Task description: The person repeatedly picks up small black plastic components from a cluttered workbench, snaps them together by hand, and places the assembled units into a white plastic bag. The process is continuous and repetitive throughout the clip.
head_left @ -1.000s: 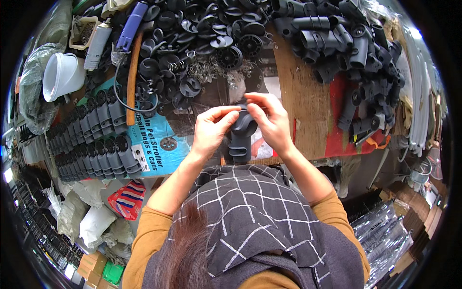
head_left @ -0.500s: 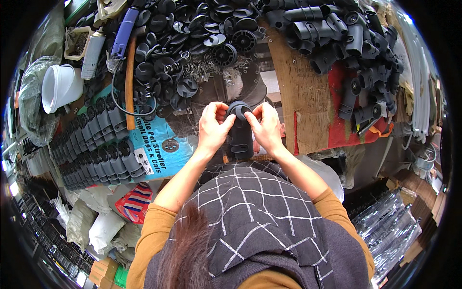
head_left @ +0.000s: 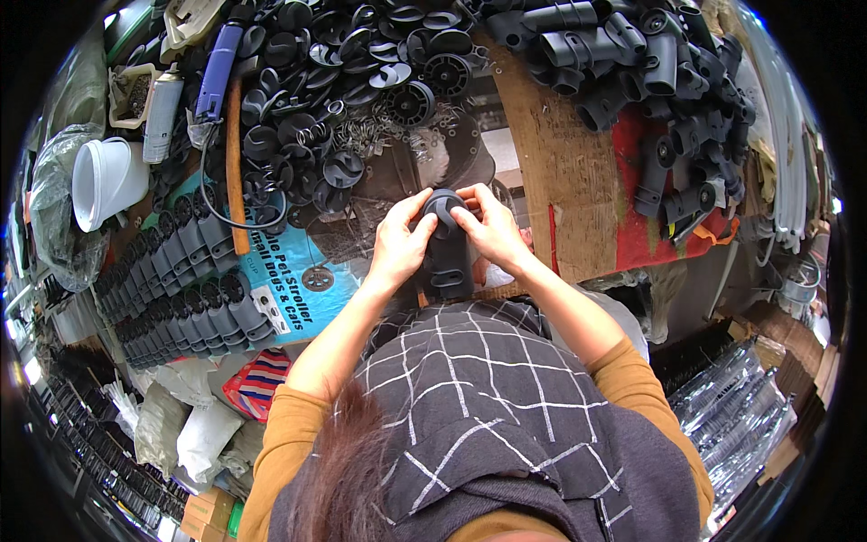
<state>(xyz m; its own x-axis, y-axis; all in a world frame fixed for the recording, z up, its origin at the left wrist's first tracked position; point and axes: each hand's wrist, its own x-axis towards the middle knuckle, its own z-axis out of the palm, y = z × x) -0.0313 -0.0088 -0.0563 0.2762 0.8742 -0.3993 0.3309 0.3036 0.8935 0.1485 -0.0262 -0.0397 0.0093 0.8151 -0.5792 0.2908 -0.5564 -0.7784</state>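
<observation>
Before me stands a black plastic tube fitting point(head_left: 447, 274), its slotted lower end toward my body. A round black knob cap point(head_left: 443, 210) with a raised grip bar sits at its far end. My left hand point(head_left: 403, 240) grips the cap's left side, thumb on top. From the other side my right hand point(head_left: 496, 231) holds it the same way, with the fingers curled behind the rim. Beyond my hands lies a heap of loose round knob caps point(head_left: 343, 169), with a scatter of small metal springs and washers point(head_left: 366, 126) beside it.
Rows of similar black fittings point(head_left: 203, 307) lie on blue printed card at the left. More tube fittings point(head_left: 659, 68) are piled at the far right, past a brown cardboard sheet point(head_left: 569, 181). A wooden handle point(head_left: 236, 172), blue tool point(head_left: 219, 72) and white bucket point(head_left: 108, 183) stand left.
My right fingers have closed further round the far rim of the cap. Both hands stay on the fitting, and the whole view has shifted slightly.
</observation>
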